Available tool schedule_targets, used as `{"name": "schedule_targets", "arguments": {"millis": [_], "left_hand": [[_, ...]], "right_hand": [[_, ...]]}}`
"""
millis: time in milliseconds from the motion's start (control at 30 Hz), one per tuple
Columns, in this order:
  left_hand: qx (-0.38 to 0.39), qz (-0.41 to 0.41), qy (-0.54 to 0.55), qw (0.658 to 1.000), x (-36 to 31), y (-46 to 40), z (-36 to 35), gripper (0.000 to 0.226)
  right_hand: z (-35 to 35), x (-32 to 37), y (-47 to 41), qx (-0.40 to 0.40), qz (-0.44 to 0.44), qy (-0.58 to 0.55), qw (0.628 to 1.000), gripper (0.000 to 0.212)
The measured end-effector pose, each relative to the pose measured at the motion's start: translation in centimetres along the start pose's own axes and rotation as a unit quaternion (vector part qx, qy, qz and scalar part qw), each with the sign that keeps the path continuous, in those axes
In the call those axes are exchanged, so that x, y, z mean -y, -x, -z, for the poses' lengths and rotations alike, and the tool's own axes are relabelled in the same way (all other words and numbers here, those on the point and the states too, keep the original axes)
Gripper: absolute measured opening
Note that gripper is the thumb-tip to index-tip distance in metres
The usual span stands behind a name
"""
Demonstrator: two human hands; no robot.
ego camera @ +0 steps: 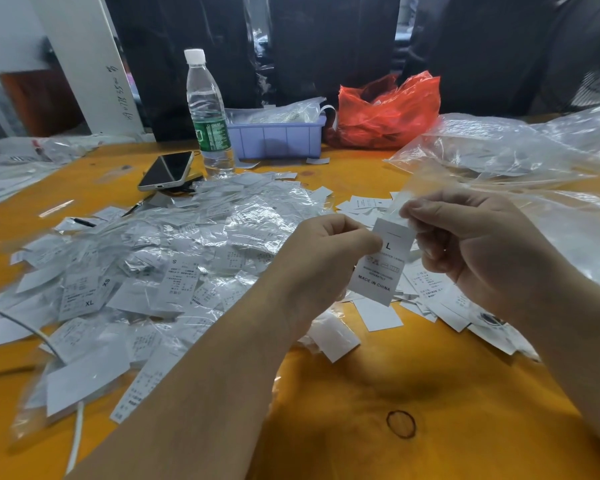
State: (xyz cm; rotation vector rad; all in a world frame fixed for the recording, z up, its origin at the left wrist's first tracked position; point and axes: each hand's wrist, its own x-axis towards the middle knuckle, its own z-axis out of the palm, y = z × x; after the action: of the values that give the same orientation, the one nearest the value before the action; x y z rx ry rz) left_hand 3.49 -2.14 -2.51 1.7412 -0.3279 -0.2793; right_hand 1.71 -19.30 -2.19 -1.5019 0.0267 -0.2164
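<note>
The white label (381, 263) you are working with hangs in the air in front of you, above the near middle of the table (361, 410). It is tilted slightly, with a large "L" near the top and "MADE IN CHINA" near the bottom. Your left hand (326, 247) pinches its left edge just beside the "L", and the other fingers (340, 225) of that hand are curled in. Your right hand (471, 244) meets the label's top right corner, where its thumb and forefinger grasp a small clear bag (404, 194) that stands up above the label. The bag's lower edge touches the top of the label, but you cannot tell whether the label has entered it.

Under your hands and to the right, loose white labels (430, 289) lie scattered on the table. To your left spreads a broad pile of bagged labels (187, 244), some of them marked "S", "XS" and "XL". A brown rubber band (400, 424) lies flat on the bare table near you, and a white cable (73, 438) runs along the left edge.

Further back, a phone (167, 170) lies face up just beside a water bottle (208, 112) that stands upright. Behind the bottle is a lilac tray (278, 138), with a red plastic bag (388, 109) beside it. Large clear plastic sheets (499, 147) are heaped at the far right.
</note>
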Motion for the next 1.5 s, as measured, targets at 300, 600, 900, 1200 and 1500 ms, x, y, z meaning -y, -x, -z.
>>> {"name": "schedule_targets", "arguments": {"millis": [300,600,900,1200,1500], "left_hand": [[-0.004,-0.003,-0.016,1.0,-0.11,0.08,0.06,0.022],[0.008,-0.007,-0.037,0.999,0.04,0.07,0.1,0.018],[0.03,0.001,-0.052,0.998,0.14,0.04,0.1,0.015],[0.014,0.019,-0.039,0.999,0.22,-0.17,0.18,0.016],[0.037,0.021,-0.054,0.998,0.29,-0.2,0.14,0.02]], "right_hand": [[0.22,0.04,-0.13,0.011,-0.001,-0.007,1.0,0.024],[0.4,0.12,-0.18,0.018,-0.01,0.004,1.0,0.023],[0.3,-0.05,-0.21,0.021,-0.006,0.01,1.0,0.021],[0.29,-0.05,-0.15,0.076,-0.012,0.029,0.997,0.011],[0.43,-0.13,-0.28,0.092,-0.014,0.018,0.995,0.016]]}}
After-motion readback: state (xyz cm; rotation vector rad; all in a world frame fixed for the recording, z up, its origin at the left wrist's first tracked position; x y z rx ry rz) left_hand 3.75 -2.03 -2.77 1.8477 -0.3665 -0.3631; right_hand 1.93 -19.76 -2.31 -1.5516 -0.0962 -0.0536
